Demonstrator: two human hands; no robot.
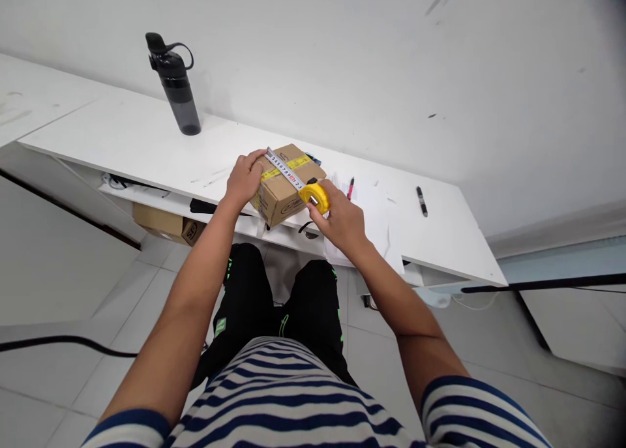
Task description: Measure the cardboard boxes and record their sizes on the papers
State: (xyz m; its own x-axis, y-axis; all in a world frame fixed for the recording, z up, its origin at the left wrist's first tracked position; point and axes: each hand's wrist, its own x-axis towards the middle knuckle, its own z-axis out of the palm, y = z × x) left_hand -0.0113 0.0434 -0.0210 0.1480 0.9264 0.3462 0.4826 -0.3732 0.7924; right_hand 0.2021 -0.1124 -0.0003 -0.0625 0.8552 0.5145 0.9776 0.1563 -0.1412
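A small brown cardboard box (281, 190) with yellow tape sits at the front edge of a white desk (147, 148). My left hand (244, 177) rests on the box's left top corner, fingers pinching the end of a white tape blade (283, 166) stretched across the lid. My right hand (340, 220) grips the yellow tape measure case (315, 195) at the box's right edge.
A dark water bottle (176, 86) stands at the back left of the desk. A black marker (421, 201) and a red pen (351, 188) lie to the right, beside white paper (376, 207). Another cardboard box (166, 223) sits on the shelf under the desk. A black cable (63, 343) crosses the tiled floor.
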